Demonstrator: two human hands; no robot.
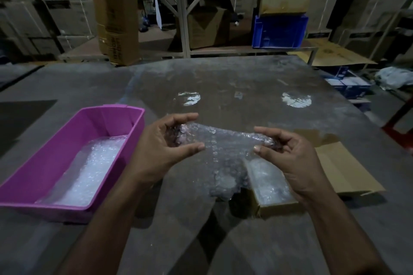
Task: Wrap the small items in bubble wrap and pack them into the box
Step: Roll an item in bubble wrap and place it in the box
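The left hand (165, 140) and right hand (288, 152) each pinch one end of a bubble wrap bundle (223, 140) stretched between them above the cardboard box (274, 203); its contents seem hidden.

Both forearms entering from bottom edge, converging twd centre, bare, wrists roughly level above the table. Left hand (169, 140): palm turned inward/right, fingers curled over the top and thumb underneath, pinching one end of a bubble-wrap bundle (223, 140). Right hand (290, 154): mirror pose, palm inward/left, index extended along the top, thumb tip pressed from below, other fingers curled round the opposite end; hands apart, bundle stretched betw. them.
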